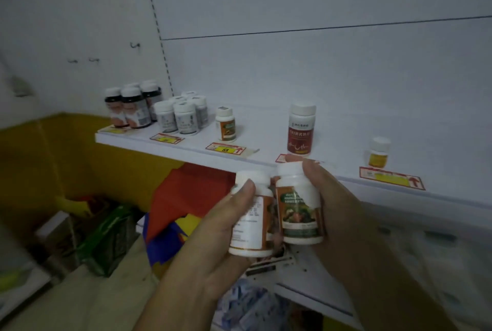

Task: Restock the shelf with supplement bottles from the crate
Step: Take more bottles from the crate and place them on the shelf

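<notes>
The left hand point(213, 227) grips one white orange-labelled plastic bottle point(250, 224); the right hand point(332, 197) holds another point(299, 205), touching. Above, the white shelf point(266, 128)'s matching bottle point(225, 124) may topple if bumped, seemingly.

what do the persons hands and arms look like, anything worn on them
Both are bare: the left hand and right hand show no gloves, rings or watch, and no sleeve covers either forearm as far as the frame shows. The nails on the fingers look short and unpainted, though the picture is dim.
</notes>
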